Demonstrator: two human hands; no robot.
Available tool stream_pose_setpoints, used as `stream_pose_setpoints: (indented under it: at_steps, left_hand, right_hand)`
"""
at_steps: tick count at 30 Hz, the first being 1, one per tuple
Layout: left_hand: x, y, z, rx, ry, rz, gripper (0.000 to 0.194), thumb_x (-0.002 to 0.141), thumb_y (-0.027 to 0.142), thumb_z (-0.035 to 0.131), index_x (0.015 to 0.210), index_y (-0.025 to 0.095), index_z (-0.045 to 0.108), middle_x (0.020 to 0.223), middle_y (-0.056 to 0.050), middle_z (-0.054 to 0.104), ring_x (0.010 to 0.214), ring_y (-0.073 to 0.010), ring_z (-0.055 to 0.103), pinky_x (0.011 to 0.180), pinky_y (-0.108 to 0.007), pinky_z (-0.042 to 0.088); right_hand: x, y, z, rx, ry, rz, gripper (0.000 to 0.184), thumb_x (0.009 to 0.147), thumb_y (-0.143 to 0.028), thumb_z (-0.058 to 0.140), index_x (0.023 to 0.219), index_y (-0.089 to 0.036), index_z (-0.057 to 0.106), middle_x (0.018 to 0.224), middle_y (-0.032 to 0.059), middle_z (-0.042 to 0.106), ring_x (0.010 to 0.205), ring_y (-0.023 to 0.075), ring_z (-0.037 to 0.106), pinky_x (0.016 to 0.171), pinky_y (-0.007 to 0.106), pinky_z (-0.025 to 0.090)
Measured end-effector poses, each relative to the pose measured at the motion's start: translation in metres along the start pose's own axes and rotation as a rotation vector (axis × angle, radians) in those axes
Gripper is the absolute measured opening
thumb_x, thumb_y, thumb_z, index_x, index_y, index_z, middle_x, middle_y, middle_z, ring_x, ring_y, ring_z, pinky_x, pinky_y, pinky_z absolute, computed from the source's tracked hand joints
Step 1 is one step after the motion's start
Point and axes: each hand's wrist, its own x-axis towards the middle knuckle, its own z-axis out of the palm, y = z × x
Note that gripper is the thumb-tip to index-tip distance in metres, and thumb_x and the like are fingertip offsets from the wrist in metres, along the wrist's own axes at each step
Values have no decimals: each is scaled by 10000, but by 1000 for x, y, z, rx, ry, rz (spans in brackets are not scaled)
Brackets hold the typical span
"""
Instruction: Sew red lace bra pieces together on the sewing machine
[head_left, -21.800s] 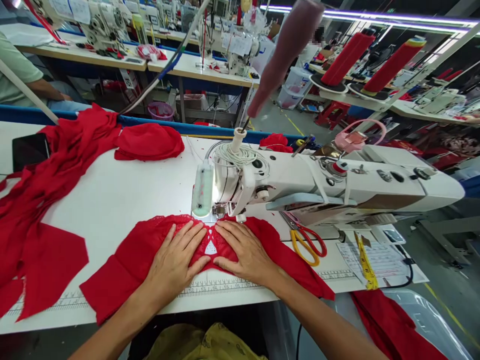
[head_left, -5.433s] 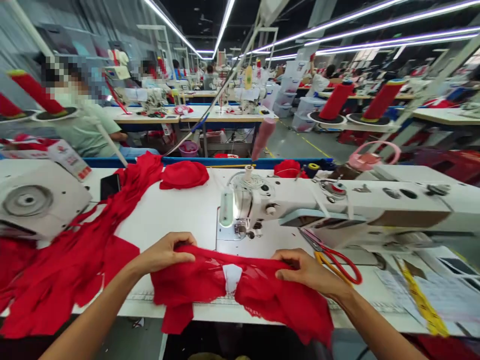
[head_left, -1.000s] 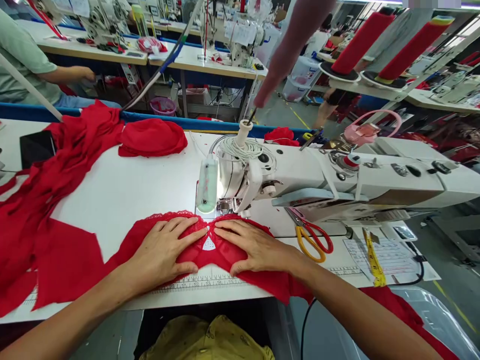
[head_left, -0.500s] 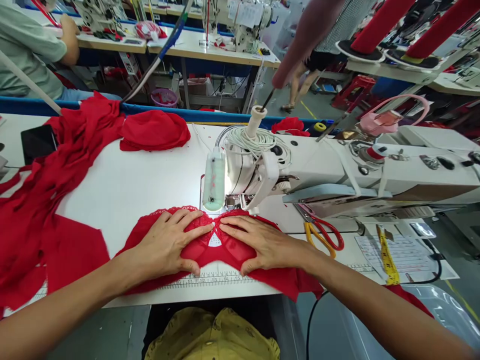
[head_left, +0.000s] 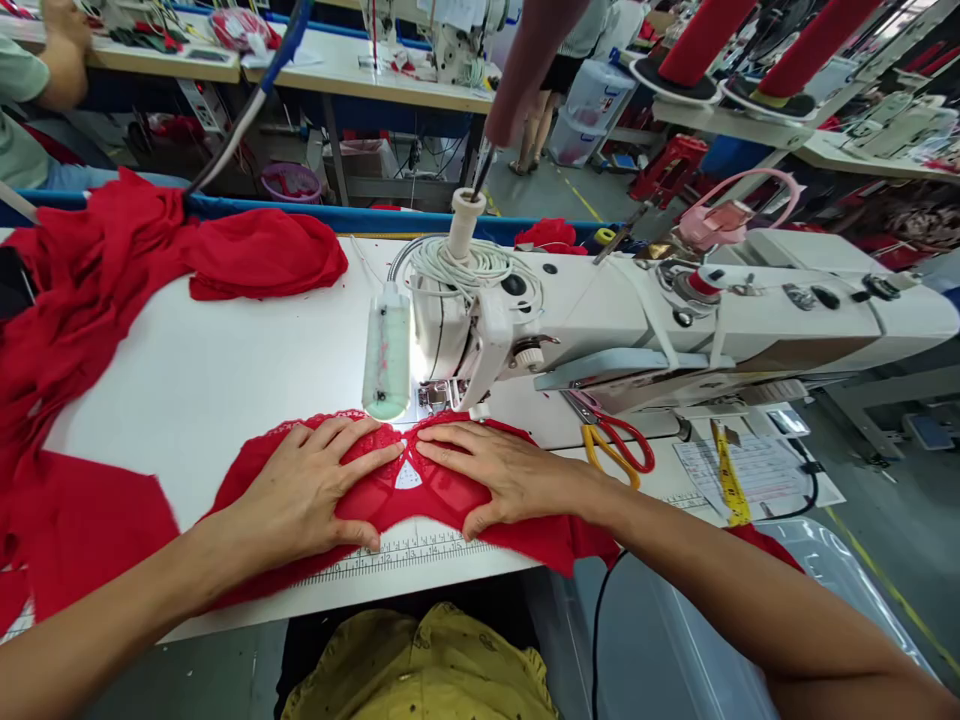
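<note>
A red lace garment piece [head_left: 420, 495] lies flat on the white table [head_left: 225, 370] in front of the sewing machine [head_left: 600, 330], its far edge under the needle area [head_left: 442, 398]. My left hand [head_left: 304, 490] lies open and flat on the left half of the piece, fingers spread toward the needle. My right hand [head_left: 502, 475] lies open and flat on the right half, fingertips close to those of the left hand. A small white patch [head_left: 407, 478] shows between the two hands.
Loose red fabric [head_left: 97, 270] is heaped at the table's left and back. Scissors with red and yellow handles [head_left: 615, 450] and a yellow tape measure [head_left: 727, 480] lie right of my hands. A clear bin [head_left: 825, 590] stands below right. Another person sits at far left [head_left: 30, 110].
Both hands stay flat on the red piece. The view has shifted a little, and a person walking in the aisle behind has moved on.
</note>
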Motion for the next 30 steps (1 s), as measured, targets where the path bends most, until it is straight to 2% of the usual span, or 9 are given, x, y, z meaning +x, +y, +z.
stream_pose_setpoints:
  at_steps: [9, 14, 19, 23, 27, 30]
  left_hand:
    - [1, -3, 4, 1, 27, 18, 946, 732, 912, 415, 1533, 435, 248, 1627, -114, 285, 1440, -454, 299, 1047, -644, 336]
    - [0, -3, 0, 6, 6, 25, 945, 728, 883, 493, 1528, 426, 286, 1631, -114, 273, 1420, -445, 334, 1061, -636, 335]
    - [-1, -3, -1, 10, 10, 22, 950, 720, 838, 579, 1526, 416, 306, 1623, -123, 290, 1406, -450, 348, 1054, -639, 343]
    - [-1, -4, 1, 2, 33, 30, 949, 714, 838, 584, 1523, 421, 313, 1622, -115, 295, 1411, -452, 341, 1055, -646, 340]
    - [-1, -3, 0, -1, 18, 22, 951, 717, 840, 578, 1525, 413, 314, 1625, -124, 286, 1426, -452, 319, 1068, -647, 324]
    - [-1, -2, -1, -6, 5, 17, 954, 717, 845, 572, 1527, 419, 301, 1631, -123, 270, 1438, -448, 302, 1083, -652, 300]
  right_hand:
    - [-1, 2, 2, -4, 5, -14, 928, 851, -559, 696, 1571, -169, 261, 1627, 159, 221, 1494, 311, 196, 1220, 482, 191]
    - [-1, 0, 2, -11, 24, -13, 924, 850, -590, 685, 1570, -189, 267, 1621, 150, 241, 1487, 313, 219, 1217, 485, 200]
    - [0, 0, 2, -23, 17, -18, 948, 834, -588, 705, 1563, -153, 282, 1619, 169, 241, 1488, 317, 215, 1221, 475, 194]
    - [0, 1, 2, -14, 24, -18, 934, 839, -600, 692, 1569, -195, 272, 1624, 149, 240, 1488, 314, 223, 1220, 483, 196]
    - [0, 0, 2, -23, 14, -16, 953, 832, -602, 697, 1558, -136, 294, 1621, 178, 237, 1491, 320, 210, 1226, 471, 179]
    - [0, 0, 3, -25, 8, -11, 949, 831, -601, 699, 1566, -169, 280, 1626, 164, 231, 1494, 318, 205, 1224, 485, 179]
